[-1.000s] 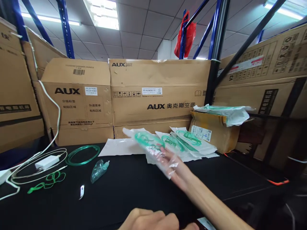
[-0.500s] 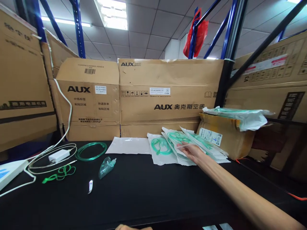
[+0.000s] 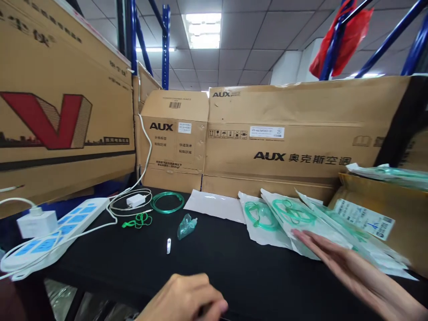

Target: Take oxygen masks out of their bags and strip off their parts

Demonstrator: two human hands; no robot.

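Observation:
My right hand [image 3: 337,263] is open, fingers stretched out together, at the front edge of the sealed pouches of green tubing. Nothing shows in its grasp. Closest to its fingertips is the middle pouch [image 3: 294,214]; whether they touch it I cannot tell. Another pouch [image 3: 262,218] lies to its left, and more pouches [image 3: 364,234] overlap on the right. My left hand [image 3: 187,298] is at the bottom centre with its fingers curled in, and nothing shows in it. Beyond it lie a clear green face mask [image 3: 187,226] and a small shiny piece [image 3: 169,246].
A coil of green tubing [image 3: 167,203], a green strap [image 3: 137,220] and a flat white pouch [image 3: 214,206] lie farther back. White cables run from a power strip [image 3: 67,227] at left. Cardboard boxes [image 3: 284,147] wall the back; one box [image 3: 364,218] stands at right.
The view has swung left, bringing the power strip in. My right hand has drawn back from over the pouches and straightened its fingers. My left hand has risen farther into view.

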